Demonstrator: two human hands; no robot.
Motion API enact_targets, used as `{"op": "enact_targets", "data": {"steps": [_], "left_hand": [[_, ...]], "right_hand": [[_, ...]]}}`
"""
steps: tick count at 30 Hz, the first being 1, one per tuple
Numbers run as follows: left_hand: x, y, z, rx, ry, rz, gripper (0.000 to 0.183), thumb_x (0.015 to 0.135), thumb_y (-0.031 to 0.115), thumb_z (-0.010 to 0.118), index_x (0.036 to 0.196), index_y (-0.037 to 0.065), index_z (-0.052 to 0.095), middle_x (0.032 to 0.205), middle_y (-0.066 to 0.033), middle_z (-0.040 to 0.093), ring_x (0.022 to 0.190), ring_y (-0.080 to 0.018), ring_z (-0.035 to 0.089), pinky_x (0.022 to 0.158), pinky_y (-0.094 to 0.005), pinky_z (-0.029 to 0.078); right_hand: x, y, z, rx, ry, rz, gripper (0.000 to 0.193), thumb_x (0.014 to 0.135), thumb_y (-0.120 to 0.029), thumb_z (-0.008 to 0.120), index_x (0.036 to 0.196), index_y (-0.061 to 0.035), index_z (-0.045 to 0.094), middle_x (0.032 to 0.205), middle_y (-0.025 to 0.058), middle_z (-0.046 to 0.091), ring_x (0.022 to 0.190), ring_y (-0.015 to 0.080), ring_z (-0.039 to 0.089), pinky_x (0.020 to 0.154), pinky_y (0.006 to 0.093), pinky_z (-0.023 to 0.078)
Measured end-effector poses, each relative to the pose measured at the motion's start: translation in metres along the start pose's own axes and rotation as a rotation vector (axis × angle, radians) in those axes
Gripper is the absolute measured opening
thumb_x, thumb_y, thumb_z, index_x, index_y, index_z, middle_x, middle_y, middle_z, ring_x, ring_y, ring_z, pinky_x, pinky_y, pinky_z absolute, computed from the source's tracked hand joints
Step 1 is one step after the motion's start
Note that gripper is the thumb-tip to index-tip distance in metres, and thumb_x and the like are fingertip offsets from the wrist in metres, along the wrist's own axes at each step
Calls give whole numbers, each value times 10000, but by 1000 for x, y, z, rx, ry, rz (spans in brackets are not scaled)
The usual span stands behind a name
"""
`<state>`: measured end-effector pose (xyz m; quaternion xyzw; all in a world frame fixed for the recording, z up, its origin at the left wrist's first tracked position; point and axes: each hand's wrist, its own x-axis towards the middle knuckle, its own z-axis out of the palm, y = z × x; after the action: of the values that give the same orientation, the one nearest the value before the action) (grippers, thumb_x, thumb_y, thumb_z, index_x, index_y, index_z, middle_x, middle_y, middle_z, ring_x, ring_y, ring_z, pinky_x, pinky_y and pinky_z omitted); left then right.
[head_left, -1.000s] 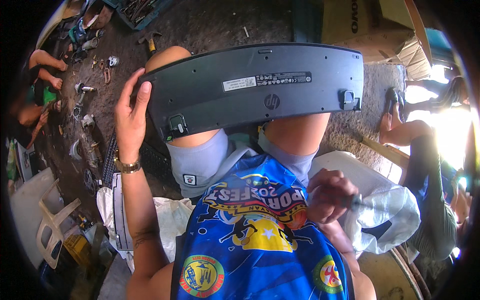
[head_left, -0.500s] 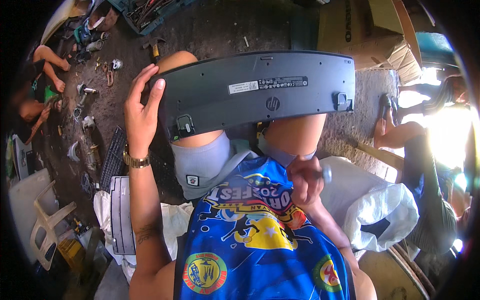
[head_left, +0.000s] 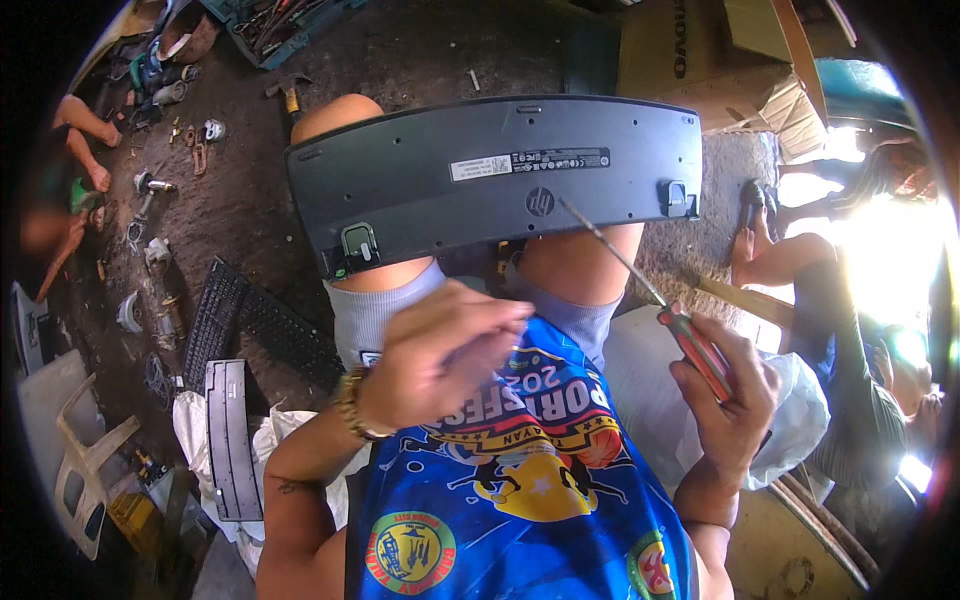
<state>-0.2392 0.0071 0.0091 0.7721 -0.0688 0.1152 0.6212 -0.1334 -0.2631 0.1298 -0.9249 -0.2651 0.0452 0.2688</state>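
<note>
A black curved keyboard lies underside up across my knees, with a label, a round emblem and two flip-out feet showing. My right hand is closed round the red and dark handle of a screwdriver. Its long thin shaft slants up left, and the tip appears over the keyboard's lower edge, near the emblem; whether it touches cannot be told. My left hand, with a gold watch at the wrist, hovers above my lap, off the keyboard. Motion smears its bent fingers.
Two dark keyboards and a grey curved panel lie at my left. Metal parts are scattered on the floor near another person's bare legs. A hammer, a toolbox and a cardboard box are ahead. Another person sits right.
My left hand has let go of the keyboard's left end and moved back over my lap. My right hand has swung outward, bringing the screwdriver into plain view, its shaft toward the keyboard.
</note>
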Motion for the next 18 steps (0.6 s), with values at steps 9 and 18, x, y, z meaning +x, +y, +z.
{"op": "enact_targets", "data": {"steps": [9, 18], "left_hand": [[15, -17, 74, -409, -52, -119, 778, 966, 130, 663, 1607, 48, 230, 1564, -200, 438, 1454, -306, 426, 1072, -435, 451], [14, -28, 70, -479, -42, -176, 720, 989, 153, 633, 1595, 38, 262, 1543, -185, 468, 1416, -283, 472, 1061, -428, 463]], "right_hand": [[10, -42, 2, -25, 26, -107, 277, 740, -7, 833, 978, -14, 691, 867, 116, 734, 753, 176, 690, 713, 278, 522], [37, -55, 17, -95, -103, -197, 267, 742, 0, 828, 971, -37, 696, 806, 95, 738, 664, 185, 700, 630, 289, 521]]}}
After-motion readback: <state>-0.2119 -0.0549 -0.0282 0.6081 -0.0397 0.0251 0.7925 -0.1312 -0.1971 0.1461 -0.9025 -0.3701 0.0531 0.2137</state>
